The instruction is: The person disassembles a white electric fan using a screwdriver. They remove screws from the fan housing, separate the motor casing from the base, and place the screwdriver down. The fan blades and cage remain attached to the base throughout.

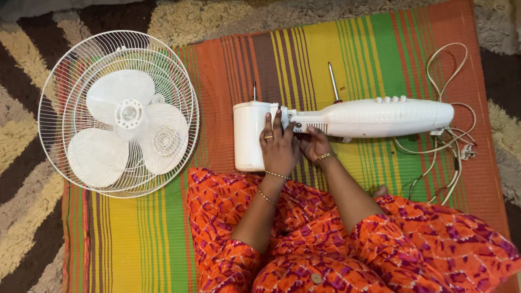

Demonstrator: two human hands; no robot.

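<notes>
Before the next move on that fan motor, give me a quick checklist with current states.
1. Left hand steadying the white motor housing: ok.
2. Right hand at the joint between housing and fan body: ok.
3. Motor shaft unobstructed: ok.
4. Fan grille with blade set aside, apart from both hands: ok.
5. Power cord unplugged: plug lies on the mat, ok.
6. Fasteners at the joint removed: cannot tell, hands cover it.
</notes>
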